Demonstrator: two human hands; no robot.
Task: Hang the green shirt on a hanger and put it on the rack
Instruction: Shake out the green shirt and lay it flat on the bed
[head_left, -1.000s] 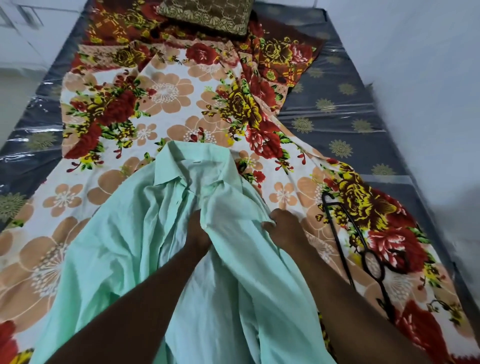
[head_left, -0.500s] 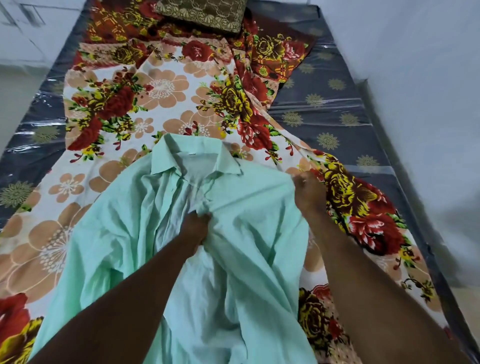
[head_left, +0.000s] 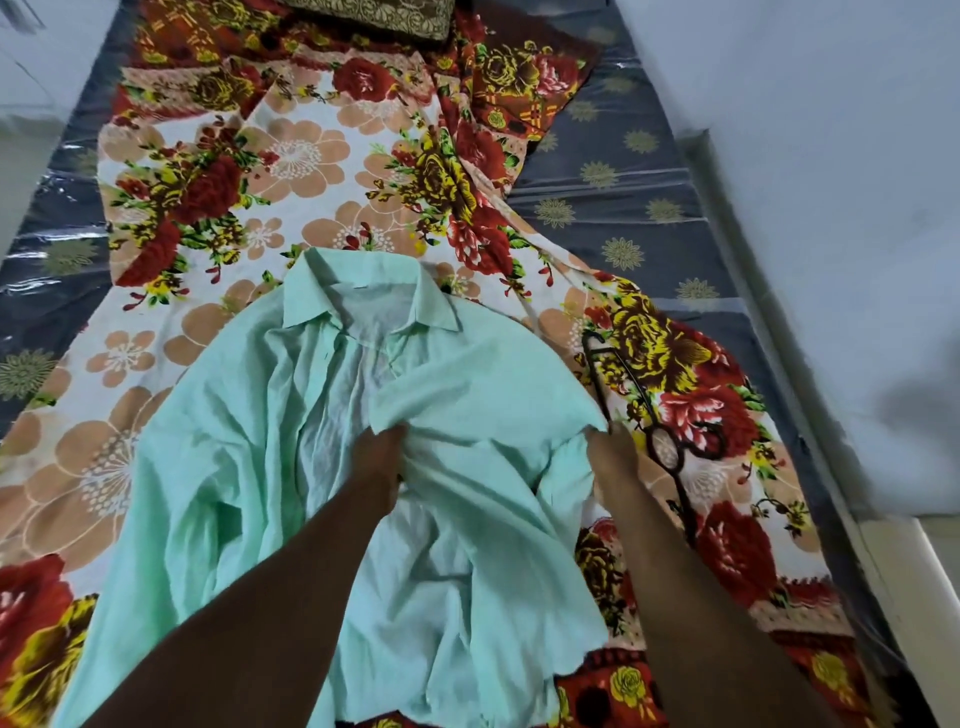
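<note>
The mint-green shirt (head_left: 291, 441) lies spread on the bed, front open and collar pointing away from me. My left hand (head_left: 382, 457) grips the inner edge of the right front panel near the middle of the chest. My right hand (head_left: 610, 452) pinches that panel's outer edge at the shirt's right side, its fingers partly hidden by cloth. A black metal hanger (head_left: 665, 447) lies flat on the bedsheet just right of my right hand, its hook end near the shirt's shoulder.
A floral bedsheet (head_left: 311, 171) covers the middle of a dark plastic-wrapped mattress (head_left: 649, 208). A brown patterned pillow (head_left: 374, 15) sits at the far end. A pale wall (head_left: 831, 208) runs along the right side. No rack is in view.
My right hand drew the right front panel outward to the right and now sits lower, beside the hanger. The left hand kept its grip at the chest. The hanger shows again.
</note>
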